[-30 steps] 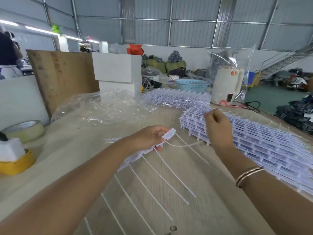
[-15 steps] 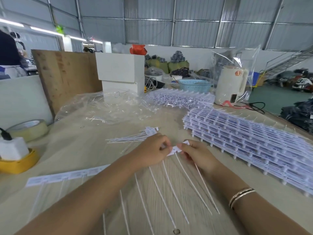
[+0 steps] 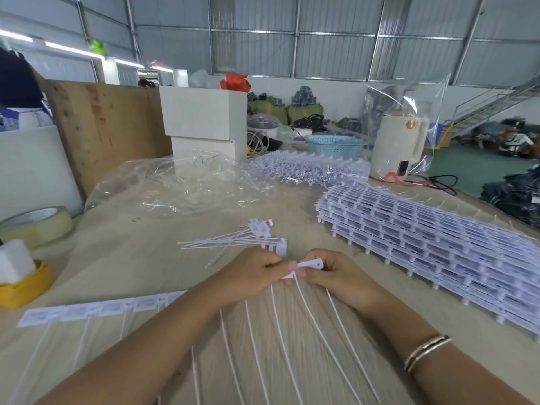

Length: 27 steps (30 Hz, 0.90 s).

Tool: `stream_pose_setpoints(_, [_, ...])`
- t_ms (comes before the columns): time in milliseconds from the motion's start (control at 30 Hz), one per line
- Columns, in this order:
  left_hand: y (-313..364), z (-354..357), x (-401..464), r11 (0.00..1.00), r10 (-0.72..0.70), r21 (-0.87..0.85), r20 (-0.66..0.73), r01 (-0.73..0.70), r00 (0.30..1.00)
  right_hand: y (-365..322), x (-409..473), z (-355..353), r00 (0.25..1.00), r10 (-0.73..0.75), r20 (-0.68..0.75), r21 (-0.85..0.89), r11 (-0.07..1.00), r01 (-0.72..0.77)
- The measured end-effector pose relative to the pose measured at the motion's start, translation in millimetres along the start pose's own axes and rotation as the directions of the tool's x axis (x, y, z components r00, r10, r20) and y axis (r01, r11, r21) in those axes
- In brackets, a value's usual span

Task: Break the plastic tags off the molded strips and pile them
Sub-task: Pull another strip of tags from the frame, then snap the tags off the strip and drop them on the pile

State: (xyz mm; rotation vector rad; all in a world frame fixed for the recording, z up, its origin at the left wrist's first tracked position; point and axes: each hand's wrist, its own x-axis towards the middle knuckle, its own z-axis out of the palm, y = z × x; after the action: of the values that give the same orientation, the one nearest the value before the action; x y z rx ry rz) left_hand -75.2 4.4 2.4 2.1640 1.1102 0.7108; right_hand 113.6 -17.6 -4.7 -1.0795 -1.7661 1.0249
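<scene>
Both hands meet at the table's near middle: the left hand (image 3: 251, 270) grips the strip (image 3: 87, 311), the right hand (image 3: 336, 273) pinches a tag (image 3: 311, 263).

Bare table (image 3: 122, 258) lies left of the loose tags (image 3: 233, 239) — stacked strips (image 3: 438, 244) wall off the right.

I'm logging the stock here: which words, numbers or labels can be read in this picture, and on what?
None can be read.
Tags on the stacked molded strips: dark print, too blurred.
Tags on the strip in hand: faint grey marks, unreadable.
White kettle: orange mark, too small.
</scene>
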Motion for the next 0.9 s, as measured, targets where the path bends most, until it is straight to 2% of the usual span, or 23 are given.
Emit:
stream_pose_setpoints(167, [3.4, -10.3, -2.7, 0.957, -0.036, -0.289, -0.019, 0.029, 0.999, -0.4, 2.9, 18.2, 0.962, -0.158, -0.223, 0.151, 0.969, 0.194])
stream_pose_setpoints(333, [7.8, -10.0, -6.7, 0.931, -0.03, -0.365, -0.039, 0.014, 0.999, -0.3, 4.8, 28.8, 0.907, -0.251, -0.338, 0.195, 0.924, 0.329])
stream_pose_setpoints(467, [8.6, -8.0, -5.7, 0.916, -0.055, -0.398, -0.017, 0.044, 0.998, -2.8, 4.3, 31.4, 0.902, -0.328, -0.28, 0.311, 0.858, 0.409])
stream_pose_setpoints(600, [8.3, -7.8, -5.2, 0.918, -0.026, -0.396, -0.013, 0.019, 1.0, -6.2, 4.5, 33.0, 0.892, -0.379, -0.246, 0.342, 0.827, 0.446])
stream_pose_setpoints(700, [10.4, -7.6, -5.4, 0.932, 0.025, -0.361, -0.067, -0.047, 0.997, -2.1, 4.9, 28.9, 0.892, -0.353, -0.283, 0.181, 0.894, 0.411])
stream_pose_setpoints(767, [7.4, -6.2, -5.2, 0.965, 0.064, -0.249, -0.087, -0.084, 0.994, 0.7, 4.8, 21.8, 0.923, -0.279, -0.265, 0.06, 0.951, 0.305])
stream_pose_setpoints(833, [1.2, -3.5, -4.6, 0.991, 0.051, -0.117, -0.073, -0.06, 0.996, 2.4, 2.7, 13.5, 0.976, -0.175, -0.131, 0.063, 0.981, 0.184])
stream_pose_setpoints(900, [-1.8, -2.8, -4.6, 0.997, 0.028, -0.066, -0.036, -0.03, 0.999, 0.8, 0.4, 8.5, 0.995, -0.098, 0.021, 0.066, 0.993, 0.097])
